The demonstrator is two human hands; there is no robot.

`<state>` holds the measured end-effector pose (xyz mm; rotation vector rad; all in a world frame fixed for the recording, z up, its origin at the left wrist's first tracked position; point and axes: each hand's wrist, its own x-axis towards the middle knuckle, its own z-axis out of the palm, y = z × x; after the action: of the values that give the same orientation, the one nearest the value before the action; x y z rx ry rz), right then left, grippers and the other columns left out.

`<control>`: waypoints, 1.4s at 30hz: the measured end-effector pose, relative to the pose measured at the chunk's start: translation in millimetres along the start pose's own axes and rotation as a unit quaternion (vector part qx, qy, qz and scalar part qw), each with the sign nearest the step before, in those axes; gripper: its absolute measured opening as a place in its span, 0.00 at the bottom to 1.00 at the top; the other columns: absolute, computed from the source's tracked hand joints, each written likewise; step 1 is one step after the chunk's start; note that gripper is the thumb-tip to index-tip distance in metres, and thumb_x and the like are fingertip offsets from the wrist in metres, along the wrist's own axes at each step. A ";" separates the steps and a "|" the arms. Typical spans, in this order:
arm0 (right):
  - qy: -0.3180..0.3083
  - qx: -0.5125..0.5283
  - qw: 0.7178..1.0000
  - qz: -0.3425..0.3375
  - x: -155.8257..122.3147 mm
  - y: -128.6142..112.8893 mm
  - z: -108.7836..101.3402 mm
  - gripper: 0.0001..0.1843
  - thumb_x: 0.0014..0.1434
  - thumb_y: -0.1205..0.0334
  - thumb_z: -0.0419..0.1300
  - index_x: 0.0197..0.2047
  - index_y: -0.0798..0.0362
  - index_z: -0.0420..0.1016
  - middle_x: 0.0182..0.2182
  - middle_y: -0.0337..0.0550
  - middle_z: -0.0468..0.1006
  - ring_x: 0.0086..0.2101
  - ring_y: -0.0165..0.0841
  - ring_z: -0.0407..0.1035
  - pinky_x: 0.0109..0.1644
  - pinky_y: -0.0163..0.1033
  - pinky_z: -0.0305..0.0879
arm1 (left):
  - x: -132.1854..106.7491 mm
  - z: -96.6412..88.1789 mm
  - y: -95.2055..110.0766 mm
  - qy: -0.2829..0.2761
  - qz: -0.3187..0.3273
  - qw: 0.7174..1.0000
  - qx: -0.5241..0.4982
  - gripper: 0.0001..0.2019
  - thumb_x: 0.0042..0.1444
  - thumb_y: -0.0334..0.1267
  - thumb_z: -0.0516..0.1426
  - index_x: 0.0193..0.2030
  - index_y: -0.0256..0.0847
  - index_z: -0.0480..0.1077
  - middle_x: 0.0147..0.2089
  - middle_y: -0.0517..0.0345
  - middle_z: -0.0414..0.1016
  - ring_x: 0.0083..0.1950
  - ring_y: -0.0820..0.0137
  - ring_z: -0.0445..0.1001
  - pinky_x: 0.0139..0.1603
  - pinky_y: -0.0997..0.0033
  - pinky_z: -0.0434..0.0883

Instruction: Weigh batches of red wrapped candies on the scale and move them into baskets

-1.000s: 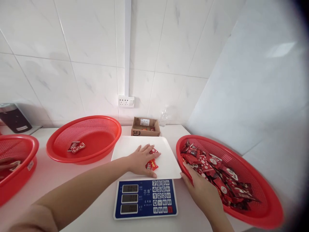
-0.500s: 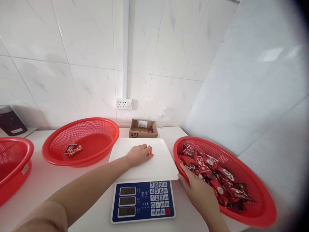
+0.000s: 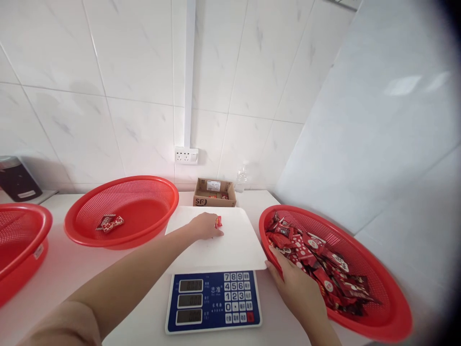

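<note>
My left hand (image 3: 206, 226) is over the white weighing plate (image 3: 216, 254) of a digital scale. A small red wrapped packet (image 3: 218, 221) shows at its fingertips, pinched there, with the thumb partly apart below it. My right hand (image 3: 295, 278) grips the near left rim of a red plastic basket (image 3: 382, 269), fingers over the edge and thumb outside. Inside that basket lies a heap of red and dark wrapped snack packets (image 3: 317, 254). The scale's blue panel (image 3: 215, 302) with displays and keys faces me.
Left of the scale stands another red basket (image 3: 126, 185) holding a few packets (image 3: 111, 223). Part of a third red basket (image 3: 25, 209) shows at the left edge. Behind the plate are a small cardboard box (image 3: 215, 202) and a clear plastic bottle (image 3: 241, 179), close to the wall.
My left hand has shifted slightly left and away from me, and the red packet at its fingertips moved with it. My right hand stays on the basket rim.
</note>
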<state>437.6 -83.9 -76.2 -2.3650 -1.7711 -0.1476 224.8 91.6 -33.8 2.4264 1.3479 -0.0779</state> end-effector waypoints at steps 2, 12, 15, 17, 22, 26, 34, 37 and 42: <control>0.000 0.003 1.000 -0.003 -0.5 0.5 0.2 0.27 0.66 0.52 0.41 0.62 0.48 0.67 0.55 0.43 0.75 0.48 0.41 0.74 0.45 0.44 0.73 | 0.2 -3.9 2.6 -0.008 0.001 1.000 0.004 0.20 0.59 0.48 0.55 0.53 0.38 0.67 0.52 0.49 0.71 0.49 0.65 0.72 0.49 0.55 0.72; -0.013 0.015 1.000 -0.003 -1.1 -0.7 -1.4 0.28 0.67 0.51 0.39 0.63 0.50 0.66 0.56 0.44 0.74 0.48 0.42 0.74 0.45 0.46 0.72 | -4.6 -0.3 4.7 0.016 0.014 0.999 0.032 0.16 0.61 0.45 0.54 0.51 0.38 0.68 0.50 0.51 0.72 0.48 0.66 0.73 0.49 0.56 0.73; -0.031 0.015 0.999 0.006 -1.0 -3.4 -5.5 0.29 0.67 0.51 0.39 0.63 0.50 0.65 0.57 0.43 0.73 0.50 0.42 0.73 0.47 0.47 0.71 | -5.4 0.4 1.9 0.010 0.014 1.000 0.024 0.16 0.61 0.45 0.54 0.50 0.38 0.68 0.49 0.51 0.72 0.47 0.67 0.73 0.47 0.58 0.73; -0.037 0.014 0.999 0.009 -1.2 -4.1 -6.8 0.28 0.67 0.52 0.39 0.63 0.50 0.65 0.57 0.43 0.73 0.50 0.43 0.73 0.47 0.48 0.71 | -6.0 -0.9 1.3 -0.002 0.011 1.000 0.017 0.16 0.61 0.46 0.54 0.50 0.38 0.68 0.48 0.51 0.73 0.45 0.67 0.73 0.46 0.59 0.74; -0.016 0.027 1.000 0.001 -1.1 -1.8 -3.2 0.27 0.66 0.52 0.41 0.62 0.50 0.66 0.57 0.45 0.73 0.50 0.42 0.73 0.46 0.47 0.71 | -8.2 -7.5 5.0 -0.036 0.000 0.999 0.009 0.18 0.60 0.45 0.55 0.53 0.38 0.66 0.48 0.51 0.72 0.45 0.67 0.74 0.45 0.59 0.74; 0.006 0.037 0.999 -0.008 -0.8 0.2 0.0 0.27 0.66 0.52 0.41 0.62 0.49 0.67 0.55 0.46 0.74 0.47 0.42 0.75 0.44 0.47 0.72 | -9.8 -12.0 8.2 -0.061 -0.008 0.998 0.003 0.16 0.59 0.44 0.56 0.50 0.37 0.68 0.48 0.52 0.73 0.45 0.67 0.73 0.46 0.59 0.74; 0.027 0.033 0.999 -0.012 -1.1 0.8 3.0 0.26 0.66 0.52 0.42 0.60 0.49 0.69 0.53 0.46 0.77 0.45 0.41 0.76 0.42 0.45 0.73 | -14.5 -7.0 7.7 -0.010 -0.026 0.999 -0.038 0.16 0.60 0.45 0.56 0.50 0.37 0.68 0.48 0.52 0.72 0.45 0.67 0.73 0.45 0.59 0.73; 0.025 0.031 0.999 -0.012 -1.2 0.8 3.0 0.26 0.66 0.52 0.42 0.60 0.48 0.69 0.53 0.46 0.77 0.45 0.41 0.76 0.42 0.44 0.73 | -16.9 -4.3 4.8 0.029 -0.035 0.997 -0.061 0.15 0.57 0.46 0.58 0.47 0.39 0.68 0.44 0.54 0.74 0.41 0.69 0.74 0.40 0.64 0.73; 0.002 0.024 1.000 -0.007 -1.3 0.1 -0.2 0.27 0.66 0.52 0.41 0.62 0.49 0.67 0.53 0.46 0.77 0.45 0.41 0.76 0.42 0.43 0.72 | -30.5 -23.2 -19.3 0.108 -0.068 0.987 -0.098 0.11 0.57 0.48 0.54 0.42 0.45 0.66 0.33 0.61 0.76 0.29 0.72 0.74 0.27 0.74 0.65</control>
<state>437.3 -85.2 -76.3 -2.3177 -1.7700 -0.1104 189.3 83.9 -10.9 2.2271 1.5347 0.2780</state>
